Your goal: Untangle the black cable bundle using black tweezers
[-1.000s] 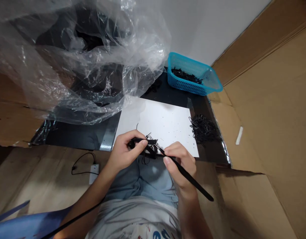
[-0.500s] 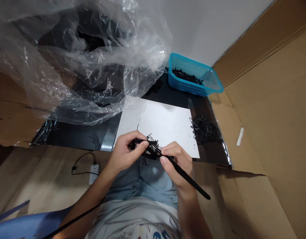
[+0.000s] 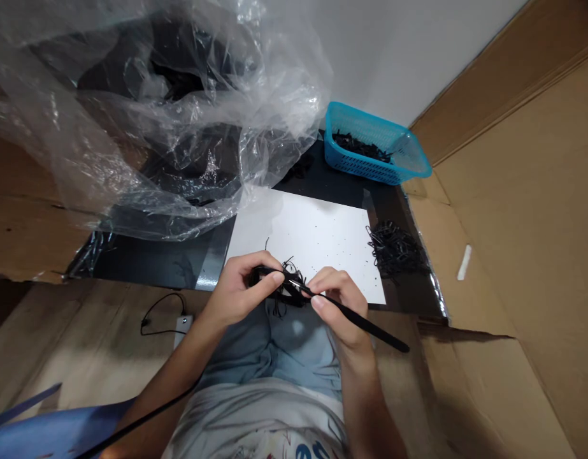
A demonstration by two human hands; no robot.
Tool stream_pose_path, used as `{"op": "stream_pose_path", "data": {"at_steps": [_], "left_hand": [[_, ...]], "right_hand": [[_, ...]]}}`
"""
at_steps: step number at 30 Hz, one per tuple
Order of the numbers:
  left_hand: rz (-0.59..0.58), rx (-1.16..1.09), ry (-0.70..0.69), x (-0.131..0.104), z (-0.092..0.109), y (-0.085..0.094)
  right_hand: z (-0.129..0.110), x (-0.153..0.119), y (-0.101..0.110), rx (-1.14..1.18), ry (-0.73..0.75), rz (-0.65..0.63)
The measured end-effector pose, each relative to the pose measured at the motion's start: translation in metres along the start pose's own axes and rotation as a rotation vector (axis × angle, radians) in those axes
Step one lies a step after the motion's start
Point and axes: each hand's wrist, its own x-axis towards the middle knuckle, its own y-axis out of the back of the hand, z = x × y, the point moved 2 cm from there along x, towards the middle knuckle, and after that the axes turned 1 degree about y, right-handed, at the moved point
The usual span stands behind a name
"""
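My left hand [image 3: 243,285] pinches a black rubbery-looking piece [image 3: 288,276] between thumb and forefinger. Closed around a pair of black tweezers [image 3: 365,324] is my right hand [image 3: 340,303]. Their pale metal tips touch or lie very close to the piece at my left fingertips; exactly what they grip is too small to tell. Under and between both hands lies a tangle of thin black strips [image 3: 290,297], partly hidden by the fingers, at the near edge of a white sheet [image 3: 298,226].
Beyond the sheet, a blue basket [image 3: 360,169] holds black pieces. A heap of black loops [image 3: 396,248] sits right of the sheet. Clear plastic [image 3: 202,115] covers the left back of the dark table [image 3: 145,261]. Cardboard [image 3: 523,166] stands at the right.
The tweezers have tilted flatter, their rear end rising slightly, and their tips have come together and shifted a little left. My left hand keeps its pinch.
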Motion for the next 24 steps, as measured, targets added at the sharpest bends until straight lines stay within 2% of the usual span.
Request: {"op": "stream_pose_path", "data": {"at_steps": [6, 12, 18, 24], "left_hand": [[-0.002, -0.046, 0.017, 0.001, 0.001, 0.001], [-0.015, -0.121, 0.049, 0.001, 0.0, 0.002], [-0.054, -0.125, 0.001, 0.0, -0.003, 0.002], [-0.048, -0.1, -0.007, 0.001, -0.001, 0.001]], "right_hand": [[0.004, 0.006, -0.011, 0.204, -0.03, 0.116], [0.009, 0.011, -0.029, 0.482, -0.2, 0.195], [0.014, 0.016, -0.038, 0.684, -0.331, 0.175], [0.006, 0.024, -0.033, 0.674, -0.27, 0.138]]}}
